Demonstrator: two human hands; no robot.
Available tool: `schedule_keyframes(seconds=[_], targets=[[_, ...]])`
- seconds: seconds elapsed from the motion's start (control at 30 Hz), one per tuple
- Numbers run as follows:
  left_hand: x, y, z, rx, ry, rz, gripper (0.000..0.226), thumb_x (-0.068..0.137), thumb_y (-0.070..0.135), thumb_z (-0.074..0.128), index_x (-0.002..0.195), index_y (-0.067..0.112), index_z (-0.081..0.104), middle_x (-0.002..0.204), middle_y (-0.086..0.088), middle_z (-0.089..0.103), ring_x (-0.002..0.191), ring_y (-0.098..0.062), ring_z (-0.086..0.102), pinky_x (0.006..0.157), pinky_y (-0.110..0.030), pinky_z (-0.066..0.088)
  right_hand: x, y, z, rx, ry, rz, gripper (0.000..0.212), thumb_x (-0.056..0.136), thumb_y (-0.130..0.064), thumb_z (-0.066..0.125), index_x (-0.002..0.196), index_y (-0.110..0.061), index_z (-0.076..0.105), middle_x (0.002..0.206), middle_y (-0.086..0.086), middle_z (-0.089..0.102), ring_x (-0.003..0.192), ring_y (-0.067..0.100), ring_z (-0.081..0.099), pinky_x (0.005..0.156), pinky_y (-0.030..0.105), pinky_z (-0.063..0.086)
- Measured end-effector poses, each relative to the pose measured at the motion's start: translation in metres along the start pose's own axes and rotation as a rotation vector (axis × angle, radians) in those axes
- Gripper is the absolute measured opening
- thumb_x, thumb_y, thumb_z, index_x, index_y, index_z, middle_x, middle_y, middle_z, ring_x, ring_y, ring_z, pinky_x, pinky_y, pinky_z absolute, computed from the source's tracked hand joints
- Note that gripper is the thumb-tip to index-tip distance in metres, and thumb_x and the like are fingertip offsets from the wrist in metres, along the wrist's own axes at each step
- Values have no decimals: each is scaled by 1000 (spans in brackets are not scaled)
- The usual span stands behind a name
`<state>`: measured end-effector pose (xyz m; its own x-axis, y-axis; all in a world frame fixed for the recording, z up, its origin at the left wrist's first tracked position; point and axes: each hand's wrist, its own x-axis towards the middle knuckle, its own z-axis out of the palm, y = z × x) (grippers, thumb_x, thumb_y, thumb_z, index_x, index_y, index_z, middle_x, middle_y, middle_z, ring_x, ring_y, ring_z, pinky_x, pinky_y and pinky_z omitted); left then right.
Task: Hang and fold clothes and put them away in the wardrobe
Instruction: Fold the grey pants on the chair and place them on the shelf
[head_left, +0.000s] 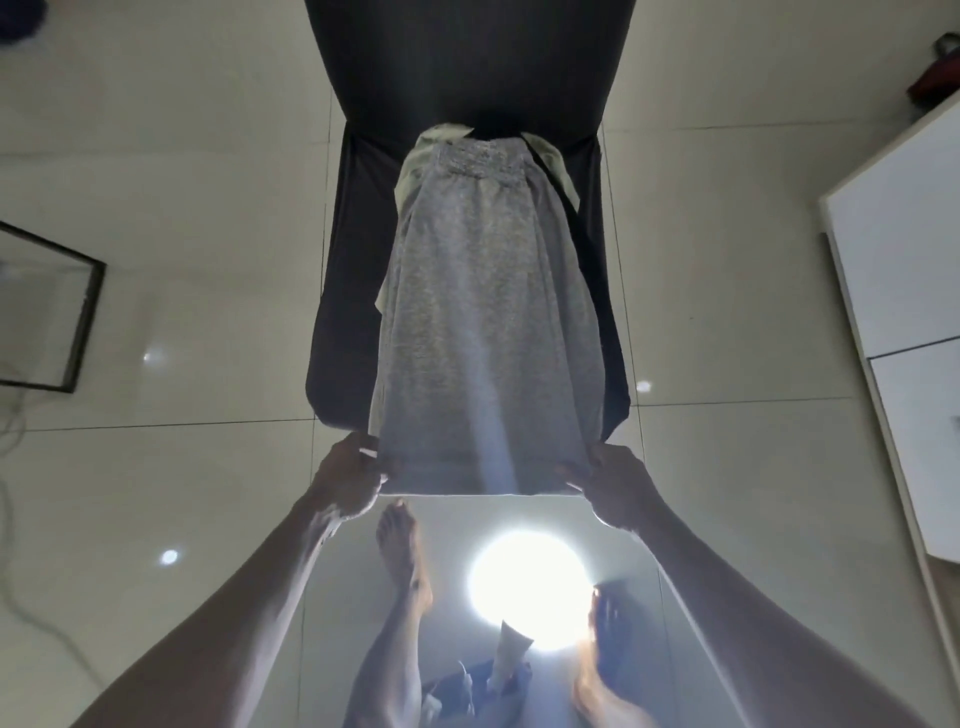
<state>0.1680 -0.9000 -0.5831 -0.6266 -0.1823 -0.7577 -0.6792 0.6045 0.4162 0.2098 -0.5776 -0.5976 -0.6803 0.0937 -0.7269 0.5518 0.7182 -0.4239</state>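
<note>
A grey speckled garment (483, 322) with a gathered waistband lies stretched lengthwise over a dark chair (343, 291), its waistband at the far end by the chair back. A pale green cloth (415, 166) shows beneath it at both sides. My left hand (345, 480) pinches the garment's near left corner and my right hand (618, 483) pinches the near right corner, lifting the hem off the seat's front edge.
Glossy tiled floor (182, 156) surrounds the chair, with a bright lamp reflection (530, 587) between my bare feet. A white cabinet (898, 270) stands at the right. A dark-framed glass panel (47, 317) and a cable lie at the left. A dark red bag (935, 78) sits far right.
</note>
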Motion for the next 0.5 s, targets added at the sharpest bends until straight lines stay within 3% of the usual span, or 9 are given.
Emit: schedule_keyframes(seconds=[0.1,0.2,0.27,0.33,0.37,0.43,0.5], targets=[[-3,-3,7,-26,-8,-47,40,91,19,70,127,9,56,113,-10,67,106,-27,62,87,-36,49,-3,8,10,252,70,66,53,75,-61,69,108,-20,71,114,2,62,104,26,60,89,38,52],[2,-4,7,-18,-70,-125,66,93,26,68,149,6,40,147,-13,48,129,-29,50,99,-38,44,-7,8,9,507,29,160,32,79,-44,79,93,-16,72,104,6,72,95,26,68,92,47,56],[4,-4,6,-7,-119,-171,46,96,25,63,136,4,56,139,-18,54,116,-29,55,88,-37,45,-11,8,7,624,25,203,30,79,-31,82,92,-6,72,97,11,76,89,30,74,86,50,59],[-2,-6,6,-95,-124,-197,23,97,23,63,107,2,69,108,-16,63,90,-25,51,71,-35,41,-17,5,6,759,70,227,39,76,-20,86,101,1,66,98,16,74,88,31,74,74,40,62],[-8,-6,4,-163,-120,-209,23,95,25,66,99,3,70,99,-12,61,84,-25,49,69,-34,40,-24,0,3,846,92,253,47,75,-14,86,108,2,58,100,17,72,88,32,73,68,34,60],[-20,-7,0,-275,-104,-225,31,88,34,75,98,5,70,99,-7,62,91,-25,54,72,-36,47,-35,-8,-2,933,105,269,58,75,-7,85,117,-7,45,97,15,69,87,30,72,63,29,55],[-37,-1,-4,-361,-74,-220,32,85,35,78,97,7,70,110,-9,66,106,-28,59,80,-42,55,-45,-12,-9,859,108,219,63,76,-13,83,121,-16,40,90,11,73,80,26,71,69,35,59]])
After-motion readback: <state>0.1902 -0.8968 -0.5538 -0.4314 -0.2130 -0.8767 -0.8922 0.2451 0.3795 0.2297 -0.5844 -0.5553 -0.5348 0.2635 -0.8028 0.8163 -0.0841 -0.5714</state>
